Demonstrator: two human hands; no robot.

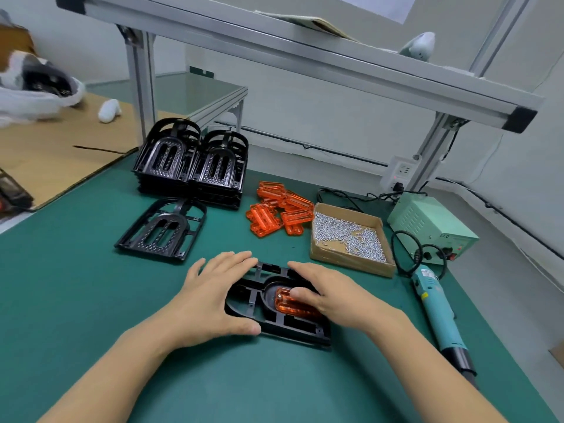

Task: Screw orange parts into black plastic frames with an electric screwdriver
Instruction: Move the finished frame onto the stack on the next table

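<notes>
A black plastic frame (274, 322) lies flat on the green mat in front of me, with an orange part (291, 305) seated in its oval recess. My left hand (210, 297) rests on the frame's left side, fingers straight and thumb along its near edge. My right hand (332, 296) lies over the frame's right side, its thumb pressing on the orange part. The teal electric screwdriver (439, 315) lies on the mat to the right, held by neither hand.
A cardboard tray of screws (351, 236) sits behind my right hand, a pile of orange parts (280, 212) beside it. Two stacks of black frames (189, 163) stand at the back, one loose frame (163, 230) before them. A green power supply (430, 227) is at right.
</notes>
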